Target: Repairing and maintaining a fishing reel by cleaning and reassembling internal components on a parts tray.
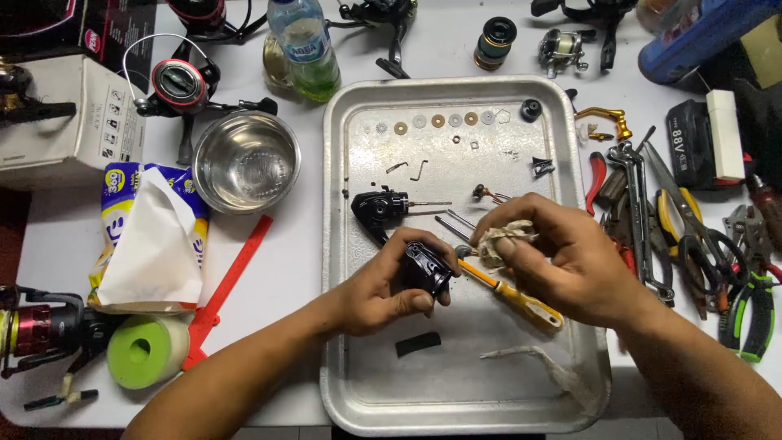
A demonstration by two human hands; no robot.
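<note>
Over the middle of a dented metal tray [350, 244], the left hand [383, 289] was clamped around a small black reel housing part [428, 269], thumb and fingers wrapped about it. The right hand [562, 261] pinched a crumpled scrap of tissue [501, 243] between thumb and fingertips, held just beside the black part. Under the hands lay a yellow-handled screwdriver [521, 301], its shaft running toward the left hand. Behind them on the tray rested a black reel body [376, 208] with a thin shaft sticking out to the right, and along the far edge stood a row of small washers [436, 121]. A black strip [418, 344] and a twisted tissue piece [538, 363] lay nearer the front rim. Left of the tray sat a steel bowl [247, 161], a tissue pack [151, 240] and a green roll [147, 350]. Right of it, pliers and wrenches [643, 212] were spread on the white table [285, 269].
</note>
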